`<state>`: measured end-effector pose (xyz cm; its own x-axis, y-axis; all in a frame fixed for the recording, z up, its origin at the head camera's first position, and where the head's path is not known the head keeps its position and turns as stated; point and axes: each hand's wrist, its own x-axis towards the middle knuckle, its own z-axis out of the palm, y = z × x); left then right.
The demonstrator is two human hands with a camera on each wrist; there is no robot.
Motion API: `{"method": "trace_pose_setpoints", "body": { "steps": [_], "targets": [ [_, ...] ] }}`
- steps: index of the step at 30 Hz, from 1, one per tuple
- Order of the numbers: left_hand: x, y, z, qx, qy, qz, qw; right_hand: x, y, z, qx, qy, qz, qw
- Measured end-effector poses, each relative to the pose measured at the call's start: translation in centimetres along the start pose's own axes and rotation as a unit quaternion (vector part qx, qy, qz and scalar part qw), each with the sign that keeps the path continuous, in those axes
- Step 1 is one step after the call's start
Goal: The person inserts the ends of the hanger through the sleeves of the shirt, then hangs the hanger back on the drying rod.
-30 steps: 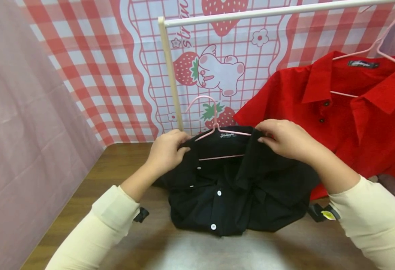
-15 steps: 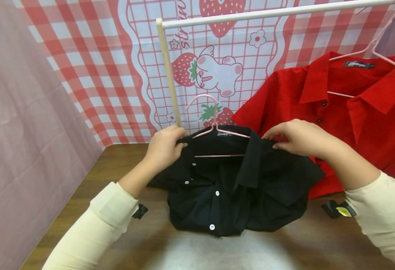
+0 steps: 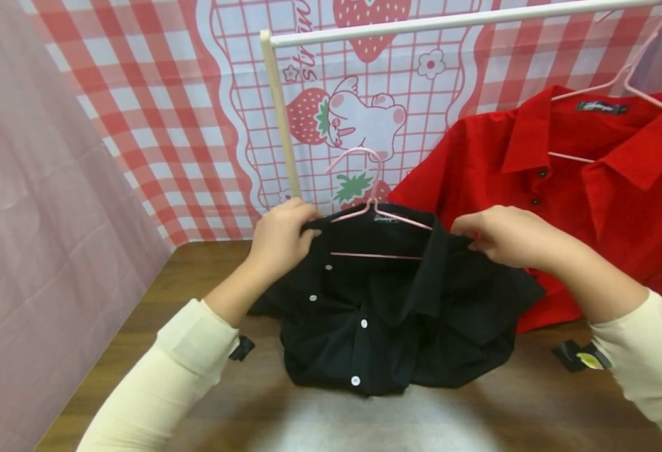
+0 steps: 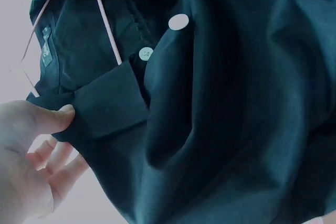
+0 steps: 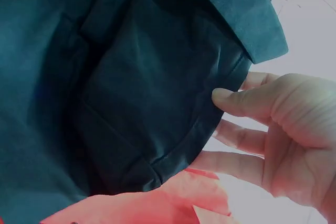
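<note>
A black short-sleeved shirt [image 3: 387, 339] with white buttons is held up by both shoulders, its lower part resting bunched on the wooden table. Inside its collar sits a pink hanger [image 3: 374, 202], hook upward and clear of the rail. My left hand [image 3: 282, 237] pinches the shoulder beside the collar; in the left wrist view the thumb of the left hand [image 4: 31, 150] lies on the cloth with fingers behind. Farther out, along the other shoulder, my right hand [image 3: 512, 235] pinches the seam, and the right wrist view shows this right hand [image 5: 283, 124] with its thumb in front.
A white rail [image 3: 421, 25] on a pale wooden post [image 3: 281, 119] stands behind. On it, at the right, a red shirt [image 3: 568, 207] hangs from another pink hanger [image 3: 627, 72]. A checked strawberry cloth [image 3: 156, 119] covers the back, and a pink curtain [image 3: 31, 251] the left.
My right hand has slid outward from the collar along the shoulder. Both the collar and the hanger have risen slightly, and the hanger has shifted a little to the right.
</note>
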<state>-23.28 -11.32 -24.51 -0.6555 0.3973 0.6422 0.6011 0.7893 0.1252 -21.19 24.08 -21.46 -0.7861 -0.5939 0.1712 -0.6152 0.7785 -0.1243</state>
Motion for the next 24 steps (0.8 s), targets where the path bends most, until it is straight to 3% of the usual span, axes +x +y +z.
{"method": "trace_pose_setpoints", "body": {
  "steps": [11,20,24],
  "targets": [
    [1.6,0.5,-1.1,-0.009,-0.027,-0.02,0.9994,-1.5,1.3,-1.8,-0.021,-0.001,0.039,0.999],
    [2.1,-1.5,-1.2,-0.061,0.001,-0.035,0.9975,-3.6,3.5,-3.1,-0.023,-0.02,0.078,0.996],
    [2.4,-2.5,-1.1,-0.086,0.011,-0.073,0.9935,-4.5,4.4,-3.7,-0.052,-0.019,0.09,0.994]
  ]
}}
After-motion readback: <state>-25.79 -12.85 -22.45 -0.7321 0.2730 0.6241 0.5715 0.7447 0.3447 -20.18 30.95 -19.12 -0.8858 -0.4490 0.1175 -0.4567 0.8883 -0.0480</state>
